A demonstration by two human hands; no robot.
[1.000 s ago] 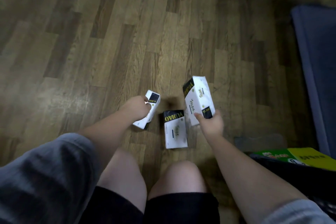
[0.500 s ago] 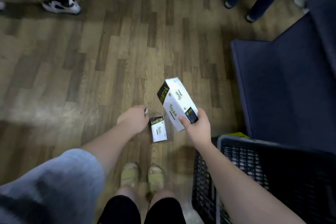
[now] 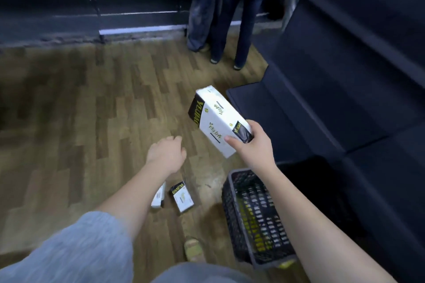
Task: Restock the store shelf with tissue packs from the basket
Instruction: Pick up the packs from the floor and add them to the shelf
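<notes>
Tissue pack [image 3: 218,122], white with black ends, seemingly undented.

The wooden floor [image 3: 92,122] carries two tissue packs [image 3: 182,196] lying side by side and a black basket [image 3: 232,209] near them

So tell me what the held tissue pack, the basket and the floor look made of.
Tissue pack in the right hand: seemingly thin glossy plastic film, white with black ends; it shows a soft sheen and rounded corners.
Basket: dark moulded plastic, likely; its walls are a regular lattice of small openings.
Floor: wood-look planks, laminate or vinyl perhaps; staggered grain strips with dull glare.
</notes>
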